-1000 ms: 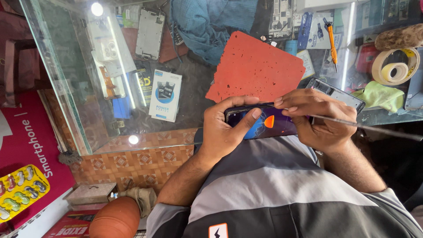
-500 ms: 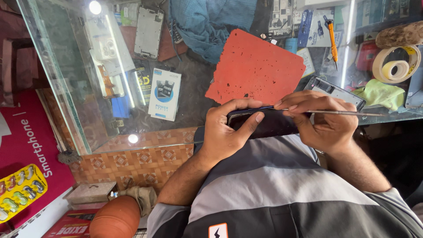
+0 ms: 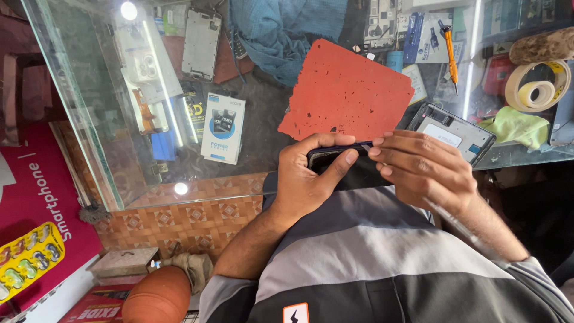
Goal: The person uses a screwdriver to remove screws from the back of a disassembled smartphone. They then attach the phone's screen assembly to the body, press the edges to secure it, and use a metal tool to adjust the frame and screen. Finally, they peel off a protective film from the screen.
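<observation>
Head view, one dark phone (image 3: 335, 157), left hand (image 3: 308, 179) and right hand (image 3: 424, 170) grips closed on it

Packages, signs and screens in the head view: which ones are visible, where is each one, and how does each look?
Power bank box: under the glass counter, left of the left hand; upright rectangle, white and blue.
Red sign: lower left, beside the counter; red with white lettering.
Yellow blister pack: bottom left corner; yellow tray with clear pockets.
Phone: held in both hands; dark, screen unlit.
Phone frame: on the glass beyond the right hand; grey with white label.
</observation>
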